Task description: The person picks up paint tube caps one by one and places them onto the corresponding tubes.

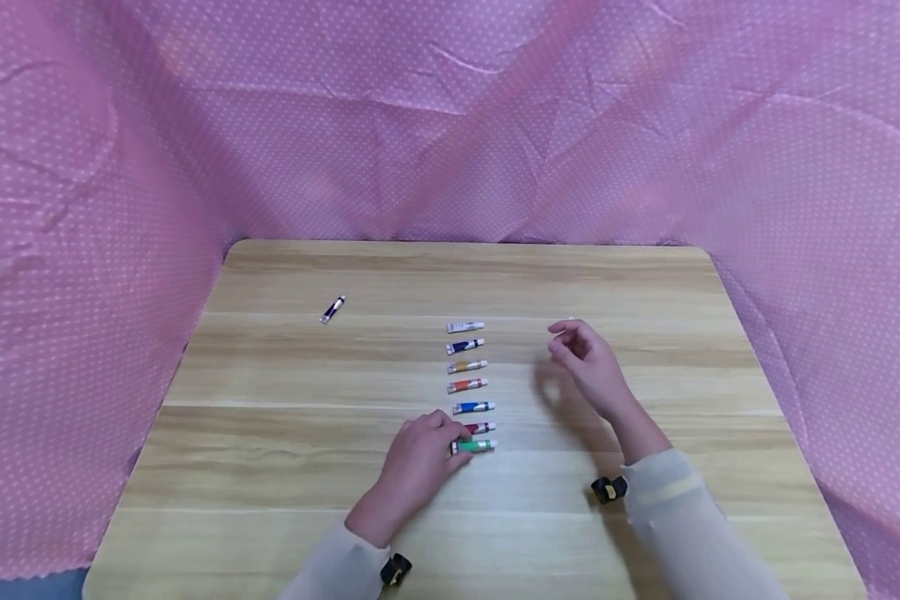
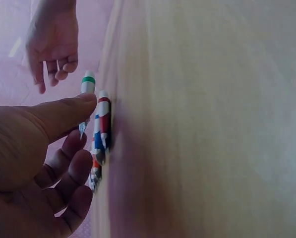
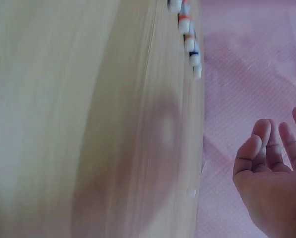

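Note:
My left hand (image 1: 420, 458) pinches a green paint tube (image 1: 476, 446) between thumb and forefinger at the near end of a column of tubes. In the left wrist view, that tube's white cap with its green band (image 2: 88, 82) sticks out past the thumb. Just beyond it lies a dark red tube (image 1: 482, 427), partly covered by my fingers. Farther along come a blue tube (image 1: 473, 407), an orange-red tube (image 1: 467, 386) and a yellow tube (image 1: 467, 367). My right hand (image 1: 588, 362) hovers above the table to the right of the column, fingers loosely bent and holding nothing.
Past the yellow tube are a dark blue tube (image 1: 465, 347) and a whitish tube (image 1: 466, 327). Another dark tube (image 1: 333, 309) lies apart at the far left. A small white piece (image 3: 191, 193) is near the right hand. Pink dotted cloth (image 1: 450, 150) surrounds the wooden table (image 1: 255, 467).

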`<action>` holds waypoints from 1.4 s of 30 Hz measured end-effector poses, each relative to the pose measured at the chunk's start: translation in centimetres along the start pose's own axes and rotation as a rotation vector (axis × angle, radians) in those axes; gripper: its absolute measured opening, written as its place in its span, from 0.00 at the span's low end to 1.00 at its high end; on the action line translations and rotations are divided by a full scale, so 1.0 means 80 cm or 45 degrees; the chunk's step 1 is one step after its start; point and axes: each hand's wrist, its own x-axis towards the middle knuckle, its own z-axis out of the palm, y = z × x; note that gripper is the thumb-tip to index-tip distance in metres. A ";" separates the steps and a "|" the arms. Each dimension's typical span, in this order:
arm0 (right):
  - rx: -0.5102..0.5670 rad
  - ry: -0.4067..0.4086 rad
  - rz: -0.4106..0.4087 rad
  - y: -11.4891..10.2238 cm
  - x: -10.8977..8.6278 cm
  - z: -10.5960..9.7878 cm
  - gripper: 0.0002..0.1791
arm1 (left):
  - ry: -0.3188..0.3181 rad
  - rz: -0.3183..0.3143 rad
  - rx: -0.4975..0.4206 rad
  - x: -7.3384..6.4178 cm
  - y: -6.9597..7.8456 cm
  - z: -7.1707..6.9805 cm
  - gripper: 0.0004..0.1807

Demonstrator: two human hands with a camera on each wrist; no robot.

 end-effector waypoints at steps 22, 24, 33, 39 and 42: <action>-0.040 0.184 0.110 0.047 0.059 -0.050 0.31 | -0.132 -0.013 -0.066 -0.001 -0.003 0.009 0.14; -0.058 0.175 0.140 0.052 0.062 -0.054 0.32 | -0.137 -0.019 -0.063 -0.001 -0.002 0.010 0.14; -0.230 0.127 0.223 0.069 0.073 -0.060 0.31 | -0.130 -0.032 -0.066 -0.002 -0.003 0.011 0.16; -0.332 0.127 0.263 0.073 0.080 -0.060 0.26 | -0.140 -0.065 -0.087 -0.004 -0.003 0.010 0.21; -0.373 0.117 0.269 0.072 0.083 -0.060 0.24 | -0.155 -0.077 -0.100 -0.004 -0.005 0.009 0.24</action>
